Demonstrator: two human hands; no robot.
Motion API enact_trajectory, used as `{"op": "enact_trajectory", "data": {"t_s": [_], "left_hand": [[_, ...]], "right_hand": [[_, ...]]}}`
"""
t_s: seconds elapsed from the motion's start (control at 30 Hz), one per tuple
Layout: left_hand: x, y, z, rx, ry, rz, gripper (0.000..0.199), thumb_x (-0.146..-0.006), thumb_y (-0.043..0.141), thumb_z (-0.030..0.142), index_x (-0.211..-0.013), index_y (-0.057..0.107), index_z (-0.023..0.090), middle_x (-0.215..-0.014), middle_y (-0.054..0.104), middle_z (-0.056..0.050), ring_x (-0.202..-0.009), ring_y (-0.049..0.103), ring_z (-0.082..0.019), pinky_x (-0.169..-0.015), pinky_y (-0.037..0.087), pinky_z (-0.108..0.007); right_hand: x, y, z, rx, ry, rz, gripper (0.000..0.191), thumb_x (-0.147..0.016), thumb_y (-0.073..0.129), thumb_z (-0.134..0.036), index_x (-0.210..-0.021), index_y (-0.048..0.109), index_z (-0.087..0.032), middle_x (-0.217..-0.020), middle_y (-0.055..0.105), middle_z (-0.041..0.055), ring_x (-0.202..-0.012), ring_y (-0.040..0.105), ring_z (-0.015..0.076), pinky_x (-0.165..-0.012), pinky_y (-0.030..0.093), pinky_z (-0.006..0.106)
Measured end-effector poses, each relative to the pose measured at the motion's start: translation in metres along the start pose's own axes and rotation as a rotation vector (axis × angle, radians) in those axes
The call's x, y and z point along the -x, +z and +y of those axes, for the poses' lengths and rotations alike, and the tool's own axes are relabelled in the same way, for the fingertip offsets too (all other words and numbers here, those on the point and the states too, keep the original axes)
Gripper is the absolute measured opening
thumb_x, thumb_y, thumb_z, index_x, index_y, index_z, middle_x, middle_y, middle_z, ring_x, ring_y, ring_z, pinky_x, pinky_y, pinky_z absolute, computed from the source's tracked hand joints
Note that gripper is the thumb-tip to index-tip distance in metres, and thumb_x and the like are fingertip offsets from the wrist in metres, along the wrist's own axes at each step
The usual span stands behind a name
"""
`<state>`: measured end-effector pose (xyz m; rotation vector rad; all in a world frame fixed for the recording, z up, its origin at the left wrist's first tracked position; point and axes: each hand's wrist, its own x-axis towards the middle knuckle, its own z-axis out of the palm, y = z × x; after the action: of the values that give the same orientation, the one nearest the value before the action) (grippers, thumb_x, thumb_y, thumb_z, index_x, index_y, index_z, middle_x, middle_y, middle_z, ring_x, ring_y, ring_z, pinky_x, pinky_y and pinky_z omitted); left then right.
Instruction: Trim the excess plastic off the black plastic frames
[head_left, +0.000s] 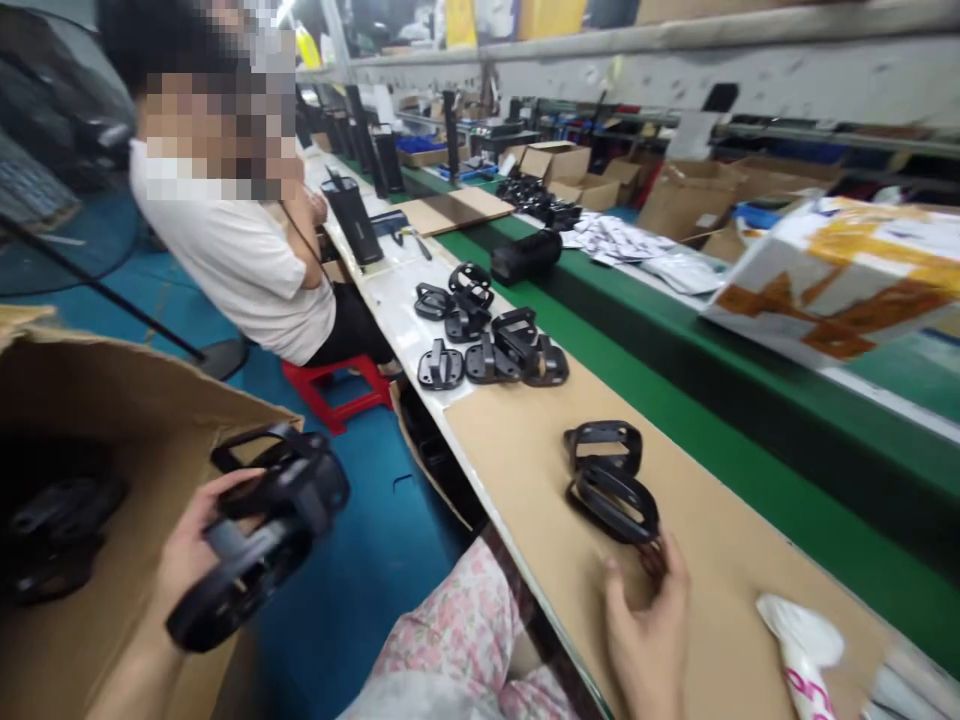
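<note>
Left hand (196,535) raised above the open cardboard carton (112,385) at near left, fingers curled around a black moulded plastic frame (296,490); right hand (645,640) low on the tan cardboard bench liner (510,470) at near right, fingertips (611,580) slightly spread, bent against the near edge of a second black frame (615,503).

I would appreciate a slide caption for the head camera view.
Left hand holds a black plastic frame above a cardboard box; right hand beside a similar frame on a tan mat.
</note>
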<state>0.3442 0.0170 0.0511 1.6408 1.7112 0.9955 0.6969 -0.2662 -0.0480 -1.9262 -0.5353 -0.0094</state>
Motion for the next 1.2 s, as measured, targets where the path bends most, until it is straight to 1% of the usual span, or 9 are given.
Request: {"op": "enact_trajectory", "data": {"t_s": [0.13,0.2,0.37,0.5,0.6,0.77,0.97,1.1,1.2], "left_hand": [[0.018,0.063,0.05,0.095,0.201,-0.598,0.045,-0.06,0.069,0.034,-0.105,0.075,0.033,-0.097,0.079,0.0,-0.084,0.075,-0.029,-0.075,0.064,-0.041],[0.023,0.1,0.078,0.076,0.399,-0.862,0.052,-0.063,0.06,0.022,-0.112,0.075,0.032,-0.112,0.078,-0.003,-0.097,0.075,-0.028,-0.083,0.063,-0.038],[0.019,0.178,0.153,-0.037,0.914,-1.078,0.067,-0.067,0.051,0.008,-0.128,0.07,0.03,-0.129,0.072,-0.004,-0.122,0.067,-0.027,-0.109,0.053,-0.04],[0.018,0.218,0.193,-0.155,1.126,-1.054,0.075,-0.071,0.055,0.005,-0.141,0.062,0.033,-0.134,0.067,-0.007,-0.125,0.064,-0.029,-0.111,0.051,-0.042],[0.024,0.24,0.198,-0.206,1.211,-1.019,0.089,-0.07,0.054,0.002,-0.152,0.05,0.036,-0.134,0.064,-0.008,-0.123,0.064,-0.029,-0.107,0.053,-0.041],[0.04,0.265,0.181,-0.063,1.281,-0.949,0.099,-0.072,0.056,0.0,-0.162,0.033,0.034,-0.154,0.043,-0.011,-0.144,0.046,-0.03,-0.12,0.044,-0.048],[0.061,0.287,0.153,0.044,1.135,-0.592,0.078,-0.082,0.059,0.006,-0.154,0.043,0.031,-0.159,0.034,-0.014,-0.147,0.041,-0.035,-0.12,0.041,-0.057],[0.073,0.285,0.143,0.044,1.136,-0.582,0.083,-0.081,0.063,0.009,-0.157,0.038,0.031,-0.163,0.029,-0.013,-0.154,0.03,-0.036,-0.124,0.033,-0.059],[0.075,0.271,0.137,0.046,1.093,-0.642,0.084,-0.084,0.066,0.016,-0.159,0.033,0.033,-0.168,0.02,-0.013,-0.158,0.021,-0.037,-0.126,0.029,-0.062]], "right_hand": [[-0.002,-0.002,-0.007,-0.001,-0.059,0.05,0.064,-0.09,0.068,-0.044,-0.147,0.049,-0.02,-0.144,0.052,0.0176,-0.13,0.054,0.0368,-0.111,0.042,0.06],[-0.002,-0.004,-0.006,-0.023,-0.094,0.122,0.049,-0.089,0.07,-0.042,-0.132,0.058,-0.02,-0.139,0.054,0.0174,-0.131,0.053,0.0363,-0.108,0.045,0.059],[-0.003,-0.003,-0.001,-0.278,0.044,0.305,0.038,-0.086,0.076,-0.044,-0.11,0.058,-0.021,-0.136,0.051,0.0147,-0.127,0.055,0.0309,-0.102,0.052,0.05],[-0.006,-0.001,0.001,-0.431,0.19,0.418,0.045,-0.084,0.077,-0.054,-0.107,0.053,-0.022,-0.116,0.061,0.0092,-0.111,0.063,0.0253,-0.095,0.055,0.041],[-0.007,-0.001,0.002,-0.464,0.268,0.408,0.047,-0.083,0.077,-0.059,-0.102,0.054,-0.022,-0.097,0.065,0.0047,-0.094,0.067,0.0235,-0.087,0.056,0.038],[-0.003,0.002,0.004,-0.447,0.294,0.214,0.039,-0.085,0.077,-0.055,-0.095,0.06,-0.021,-0.094,0.071,0.0067,-0.093,0.07,0.026,-0.09,0.055,0.041],[0.002,0.005,0.006,-0.435,0.304,0.213,0.045,-0.085,0.076,-0.054,-0.111,0.067,-0.019,-0.113,0.074,0.0127,-0.103,0.069,0.0296,-0.092,0.056,0.042],[0.001,0.001,0.001,-0.566,0.331,0.255,0.045,-0.082,0.08,-0.053,-0.109,0.063,-0.021,-0.102,0.075,0.0101,-0.091,0.072,0.026,-0.084,0.06,0.039],[-0.002,-0.005,-0.006,-0.635,0.363,0.252,0.071,-0.081,0.081,-0.052,-0.139,0.052,-0.022,-0.102,0.075,0.0084,-0.077,0.07,0.0218,-0.076,0.061,0.038]]}}
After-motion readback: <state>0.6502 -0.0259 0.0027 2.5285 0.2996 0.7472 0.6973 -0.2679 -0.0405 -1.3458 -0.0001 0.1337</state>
